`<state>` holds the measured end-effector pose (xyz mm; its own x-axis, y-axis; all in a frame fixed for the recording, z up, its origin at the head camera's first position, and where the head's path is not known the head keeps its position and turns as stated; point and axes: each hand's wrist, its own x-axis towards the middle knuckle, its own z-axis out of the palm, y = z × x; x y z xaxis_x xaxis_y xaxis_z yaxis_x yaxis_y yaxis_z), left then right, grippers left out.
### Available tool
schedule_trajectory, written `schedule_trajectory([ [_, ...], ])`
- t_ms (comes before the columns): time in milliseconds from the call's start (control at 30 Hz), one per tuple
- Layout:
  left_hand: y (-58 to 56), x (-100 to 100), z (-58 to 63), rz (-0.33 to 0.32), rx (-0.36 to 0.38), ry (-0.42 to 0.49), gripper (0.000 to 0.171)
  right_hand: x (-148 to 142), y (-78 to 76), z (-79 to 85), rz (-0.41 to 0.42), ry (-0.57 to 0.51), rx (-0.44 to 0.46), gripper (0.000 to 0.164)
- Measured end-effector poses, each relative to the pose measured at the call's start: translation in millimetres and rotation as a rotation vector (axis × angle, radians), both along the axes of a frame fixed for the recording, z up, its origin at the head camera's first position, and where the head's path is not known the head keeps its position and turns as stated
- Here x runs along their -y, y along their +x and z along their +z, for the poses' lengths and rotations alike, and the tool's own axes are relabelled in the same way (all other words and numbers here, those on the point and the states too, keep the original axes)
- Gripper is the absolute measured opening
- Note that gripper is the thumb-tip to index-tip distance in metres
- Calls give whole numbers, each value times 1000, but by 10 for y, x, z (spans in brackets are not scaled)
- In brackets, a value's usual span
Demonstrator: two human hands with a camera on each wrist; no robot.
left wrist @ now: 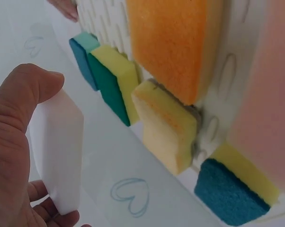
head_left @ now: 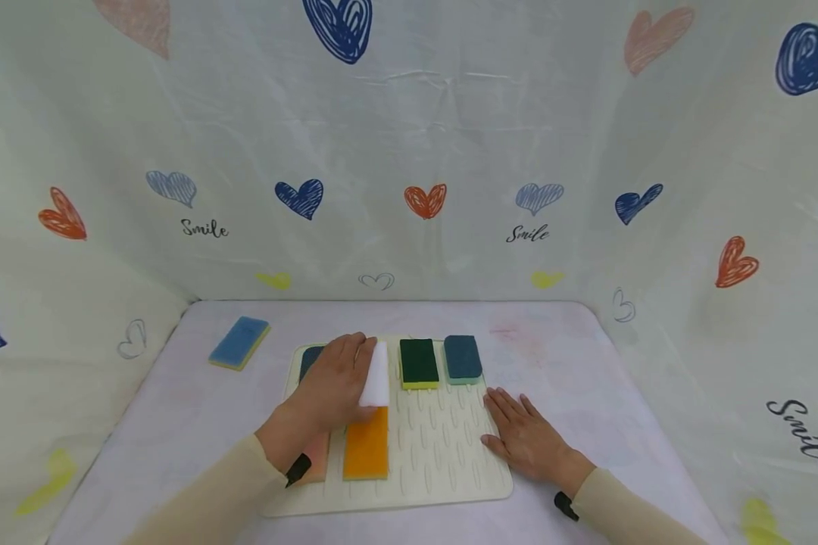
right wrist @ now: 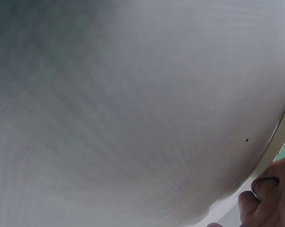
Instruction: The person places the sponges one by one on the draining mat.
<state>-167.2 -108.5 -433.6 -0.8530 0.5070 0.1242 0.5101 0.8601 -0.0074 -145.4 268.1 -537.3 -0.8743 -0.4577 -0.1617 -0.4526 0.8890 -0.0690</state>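
My left hand (head_left: 334,382) grips a white sponge block (head_left: 377,378) between thumb and fingers, over the back half of a cream ridged mat (head_left: 443,454). The left wrist view shows the block on edge, apart from the sponges beyond it. Just in front lies an orange sponge (head_left: 366,446), with a pink sponge (head_left: 316,458) to its left. Behind the hand a beige sponge (left wrist: 164,125) shows only in the left wrist view. At the mat's right edge my right hand (head_left: 528,435) rests flat, fingertips right at the rim.
Along the mat's back edge stand a green-and-yellow sponge (head_left: 419,363), a teal sponge (head_left: 463,356) and, partly hidden by my left hand, a dark blue one (head_left: 310,357). A blue-and-yellow sponge (head_left: 241,341) lies off the mat at back left. Heart-printed cloth (head_left: 409,151) walls the table in.
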Motion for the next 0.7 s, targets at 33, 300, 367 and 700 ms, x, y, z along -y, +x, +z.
schedule_trajectory([
  [33,8,-29,-7,6,16,4,110,4,-2,-2,0,1,0,80],
  [300,68,-214,-75,49,80,16,110,20,-7,25,-6,11,12,80],
  [367,73,-259,-99,47,97,36,110,21,-6,34,-9,13,13,80],
  [700,151,-525,-295,-24,233,87,109,17,-2,22,-14,20,13,80],
])
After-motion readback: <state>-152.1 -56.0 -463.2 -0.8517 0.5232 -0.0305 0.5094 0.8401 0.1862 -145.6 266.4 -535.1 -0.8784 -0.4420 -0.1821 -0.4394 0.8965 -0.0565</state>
